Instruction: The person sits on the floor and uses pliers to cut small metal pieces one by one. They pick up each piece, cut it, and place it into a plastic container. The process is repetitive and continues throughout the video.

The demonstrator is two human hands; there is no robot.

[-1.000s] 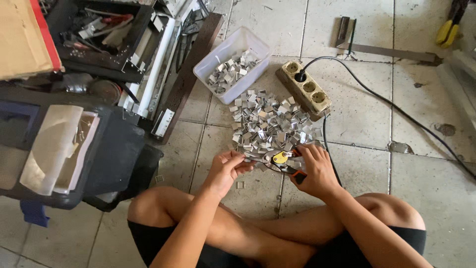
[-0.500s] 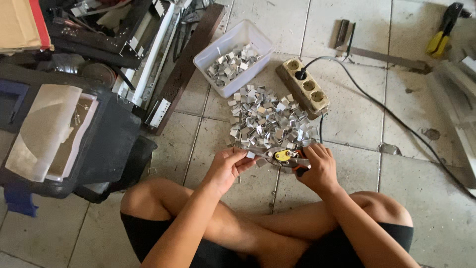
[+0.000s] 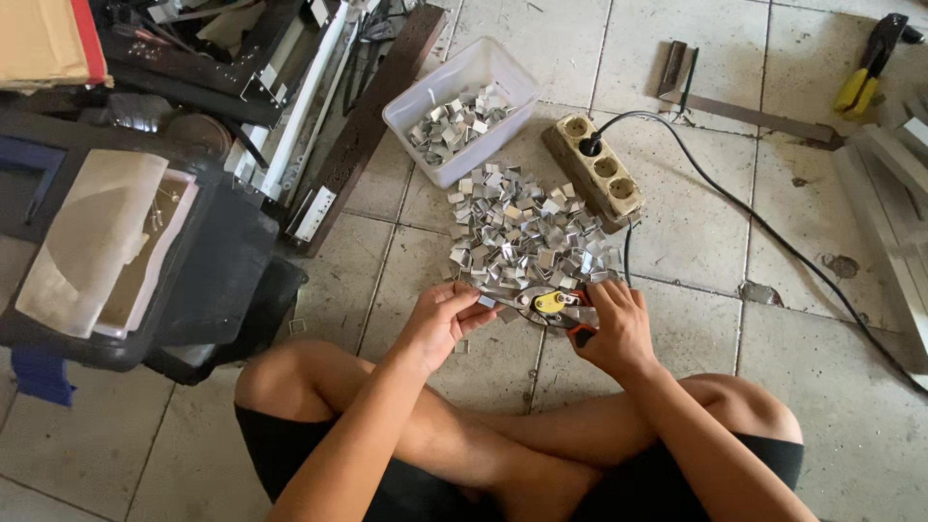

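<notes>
Snips [image 3: 546,304] gripped in right hand [image 3: 611,329]; left hand [image 3: 440,319] pinches a metal piece [image 3: 486,302] beside the pile [image 3: 527,237].

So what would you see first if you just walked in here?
Probably the shiny heap of small metal pieces spread on the tiled floor in the middle, with more of them in the clear plastic tub just behind it. Right at the near edge of the heap, a person sitting cross-legged holds a cutting tool with red and yellow parts in the right hand, while the left hand pinches something at its tip.
</notes>
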